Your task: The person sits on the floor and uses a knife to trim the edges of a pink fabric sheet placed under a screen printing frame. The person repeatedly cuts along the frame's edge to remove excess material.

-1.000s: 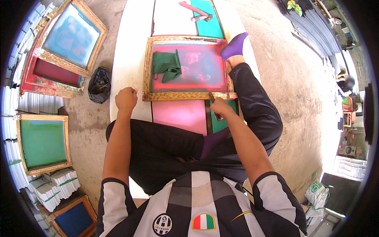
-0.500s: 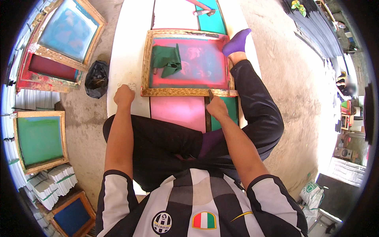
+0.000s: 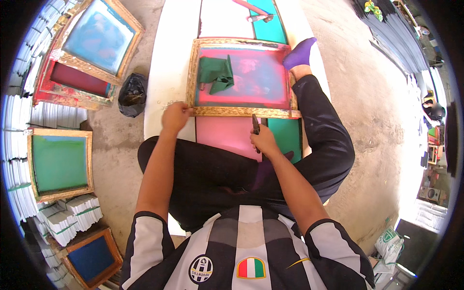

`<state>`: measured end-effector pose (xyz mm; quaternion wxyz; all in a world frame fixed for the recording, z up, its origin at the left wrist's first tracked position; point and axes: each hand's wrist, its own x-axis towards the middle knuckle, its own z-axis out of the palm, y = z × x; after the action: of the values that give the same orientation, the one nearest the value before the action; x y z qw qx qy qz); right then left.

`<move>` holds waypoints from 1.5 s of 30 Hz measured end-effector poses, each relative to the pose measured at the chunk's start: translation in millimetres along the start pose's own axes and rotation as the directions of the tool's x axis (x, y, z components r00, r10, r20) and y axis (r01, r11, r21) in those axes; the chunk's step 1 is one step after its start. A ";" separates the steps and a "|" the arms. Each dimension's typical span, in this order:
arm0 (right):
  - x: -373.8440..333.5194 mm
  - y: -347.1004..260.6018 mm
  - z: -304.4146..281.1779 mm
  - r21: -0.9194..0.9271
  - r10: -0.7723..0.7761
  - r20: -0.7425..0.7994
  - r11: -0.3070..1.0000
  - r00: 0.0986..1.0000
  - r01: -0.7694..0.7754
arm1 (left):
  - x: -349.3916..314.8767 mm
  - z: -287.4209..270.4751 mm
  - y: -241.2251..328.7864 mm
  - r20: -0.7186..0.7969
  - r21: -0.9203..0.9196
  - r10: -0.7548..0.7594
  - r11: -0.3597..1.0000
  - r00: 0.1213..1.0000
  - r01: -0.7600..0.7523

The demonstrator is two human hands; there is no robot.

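Observation:
A wooden-framed screen [image 3: 246,112] with pink-and-blue mesh lies in front of me. Folded green cloth [image 3: 212,77] rests on the mesh at its left. Closed at the frame's near left corner is my left hand [image 3: 175,118]; its fingertips touch or nearly touch the wood, and anything pinched in them is too small to make out. My right hand [image 3: 265,140] grips dark pliers [image 3: 255,126], their tip pointing away from me at the frame's near edge. My foot in a purple sock [image 3: 299,54] presses beside the frame's far right corner.
Beneath the frame is a long white board [image 3: 166,63] with pink and green panels. A hammer [image 3: 258,13] lies at its far end. Left of it stand a black plastic bag [image 3: 132,95], more framed screens [image 3: 60,163] and bundled paper stacks [image 3: 72,215]. Dark sheets [image 3: 386,34] lie far right.
My left hand has moved right, from the white board to the frame's corner. My right hand has drawn back slightly toward me and left with the pliers. The whole view has shifted a little.

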<state>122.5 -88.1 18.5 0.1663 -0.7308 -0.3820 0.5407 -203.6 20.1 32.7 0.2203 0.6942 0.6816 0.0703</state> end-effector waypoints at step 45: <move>20.7 -28.2 -26.0 -0.284 0.082 -0.038 0.955 0.996 -0.089 | 15.9 1.8 -10.6 -0.041 0.088 -0.461 0.882 0.886 0.463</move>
<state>138.2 -49.9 32.7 0.0404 -0.7699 -0.4219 0.4772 -211.6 35.0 23.6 0.1912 0.5208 0.8320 -0.0102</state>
